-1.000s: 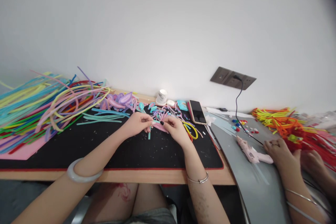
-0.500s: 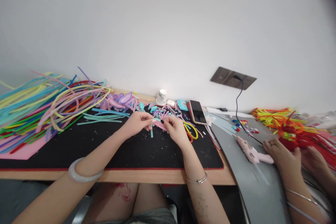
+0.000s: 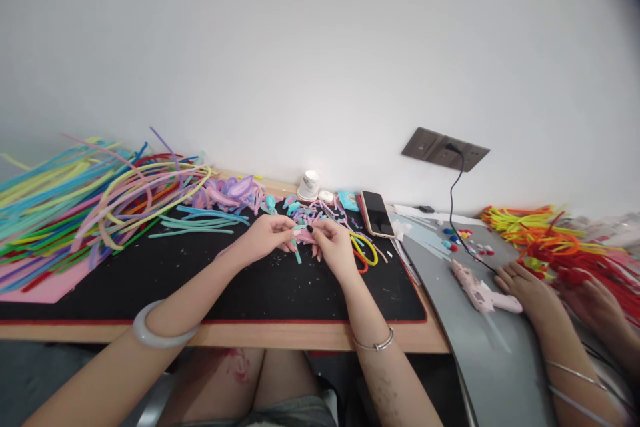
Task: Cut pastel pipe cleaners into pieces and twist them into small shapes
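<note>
My left hand [image 3: 264,236] and my right hand [image 3: 334,245] meet over the black mat [image 3: 210,280], fingers pinched together on a small piece made of pink and teal pipe cleaners [image 3: 300,240]. A short teal end hangs down from it between the two hands. Both hands hold it just above the mat. Behind them lies a heap of small pink, purple and teal bent pieces [image 3: 310,210]. A yellow loop [image 3: 369,250] rests just right of my right hand.
A large pile of long coloured pipe cleaners [image 3: 85,200] fills the left. A phone [image 3: 376,212], a small cup [image 3: 309,183] and a pink glue gun [image 3: 481,290] with its cable lie to the right. Another person's hands [image 3: 530,290] work beside red and orange pipe cleaners [image 3: 565,243].
My hands have turned the small piece a little and shifted slightly right; the teal end now hangs more to the right. The other person's hands moved among the red pipe cleaners.
</note>
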Demonstrator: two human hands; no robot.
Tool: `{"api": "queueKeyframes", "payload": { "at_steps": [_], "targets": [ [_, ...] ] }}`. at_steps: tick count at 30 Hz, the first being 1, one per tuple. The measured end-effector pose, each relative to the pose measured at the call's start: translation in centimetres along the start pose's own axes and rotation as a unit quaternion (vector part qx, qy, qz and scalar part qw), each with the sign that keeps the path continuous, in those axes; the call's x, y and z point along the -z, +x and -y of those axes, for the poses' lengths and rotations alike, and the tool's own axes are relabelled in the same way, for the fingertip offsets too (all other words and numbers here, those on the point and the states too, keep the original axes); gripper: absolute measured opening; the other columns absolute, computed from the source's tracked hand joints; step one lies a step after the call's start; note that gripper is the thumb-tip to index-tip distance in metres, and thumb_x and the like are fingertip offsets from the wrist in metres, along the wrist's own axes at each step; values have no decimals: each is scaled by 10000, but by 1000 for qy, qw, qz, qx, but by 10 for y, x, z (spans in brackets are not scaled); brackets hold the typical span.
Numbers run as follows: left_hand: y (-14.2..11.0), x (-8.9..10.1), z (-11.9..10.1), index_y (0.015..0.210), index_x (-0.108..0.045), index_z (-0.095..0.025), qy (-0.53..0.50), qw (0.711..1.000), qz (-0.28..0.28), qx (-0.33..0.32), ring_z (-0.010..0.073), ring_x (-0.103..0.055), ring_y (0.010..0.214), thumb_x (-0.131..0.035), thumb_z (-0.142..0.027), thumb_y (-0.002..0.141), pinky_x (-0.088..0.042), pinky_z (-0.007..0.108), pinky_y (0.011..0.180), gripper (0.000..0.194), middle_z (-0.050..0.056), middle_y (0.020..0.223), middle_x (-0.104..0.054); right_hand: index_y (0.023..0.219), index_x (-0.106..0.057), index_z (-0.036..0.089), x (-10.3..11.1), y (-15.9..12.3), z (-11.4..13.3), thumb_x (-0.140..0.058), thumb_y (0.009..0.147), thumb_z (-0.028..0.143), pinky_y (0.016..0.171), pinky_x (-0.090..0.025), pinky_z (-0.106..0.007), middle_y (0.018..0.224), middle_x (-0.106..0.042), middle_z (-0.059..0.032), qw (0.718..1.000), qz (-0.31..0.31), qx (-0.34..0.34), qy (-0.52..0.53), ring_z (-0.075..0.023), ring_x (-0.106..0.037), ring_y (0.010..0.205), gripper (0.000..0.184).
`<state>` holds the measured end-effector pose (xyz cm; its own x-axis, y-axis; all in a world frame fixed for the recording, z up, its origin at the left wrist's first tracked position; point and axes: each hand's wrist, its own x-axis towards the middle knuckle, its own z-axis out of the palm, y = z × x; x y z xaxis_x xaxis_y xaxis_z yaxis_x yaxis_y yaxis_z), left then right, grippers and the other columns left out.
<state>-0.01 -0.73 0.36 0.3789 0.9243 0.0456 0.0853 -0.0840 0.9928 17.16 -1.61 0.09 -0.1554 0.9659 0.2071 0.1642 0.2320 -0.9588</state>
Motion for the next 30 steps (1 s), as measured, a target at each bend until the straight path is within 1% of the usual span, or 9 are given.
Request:
{"api": "queueKeyframes", "payload": {
  "at_steps": [2,6,9,14,19,25,28,30],
  "targets": [
    [0,-1,0,794,-577,-120,-3,1000,-4,1,149,-636,578,-585,-338,719,-519,243,553,231,24,610,-643,697,-540,167,0,0,0,-532,744,279,318,-316,-178,424,-504,44,1000,-5,-4,24,-69,-410,304,122],
    [1,-2,1,782,-556,-125,-13,1000,-13,1,147,-635,577,-590,-330,708,-525,260,574,221,13,609,-638,650,-524,152,-2,1,1,-605,677,273,406,-438,-204,540,-572,13,994,-29,-33,98,-90,-521,409,148],
    [0,-2,1,773,-545,-129,-8,1000,-20,-3,142,-629,563,-582,-329,712,-529,272,581,212,10,597,-635,619,-522,148,-3,2,4,-651,627,264,455,-482,-221,587,-581,5,987,-46,-55,142,-95,-549,454,174],
    [0,-4,2,776,-532,-136,-10,999,-21,-30,145,-631,573,-562,-337,732,-534,287,590,208,15,610,-636,586,-519,148,-4,2,7,-668,616,247,466,-481,-215,566,-576,6,980,-52,-58,181,-85,-542,446,181],
    [-1,-3,0,800,-546,-130,-14,1000,-11,-22,154,-636,589,-572,-348,727,-535,291,600,232,26,623,-645,581,-525,145,-1,1,6,-661,611,210,494,-481,-218,520,-582,7,980,-38,-61,187,-93,-552,460,154],
    [-1,-3,-4,945,-571,-137,-11,999,-19,-23,156,-635,588,-588,-332,717,-534,283,583,300,21,646,-651,579,-545,139,1,0,6,-656,613,165,480,-468,-206,506,-592,8,979,-25,-56,196,-88,-549,447,119],
    [-1,-3,-2,918,-602,-125,-8,999,-9,-31,147,-628,584,-594,-330,714,-531,270,577,289,27,658,-650,590,-553,134,0,0,7,-674,606,185,475,-470,-203,517,-599,1,978,-15,-65,197,-87,-548,450,133],
    [0,-3,-1,859,-613,-117,-7,999,-17,-36,140,-622,569,-606,-333,704,-530,264,574,266,26,644,-647,606,-559,130,0,1,8,-682,610,214,480,-477,-198,523,-596,-1,976,-12,-75,204,-85,-552,464,149]
  ]
}}
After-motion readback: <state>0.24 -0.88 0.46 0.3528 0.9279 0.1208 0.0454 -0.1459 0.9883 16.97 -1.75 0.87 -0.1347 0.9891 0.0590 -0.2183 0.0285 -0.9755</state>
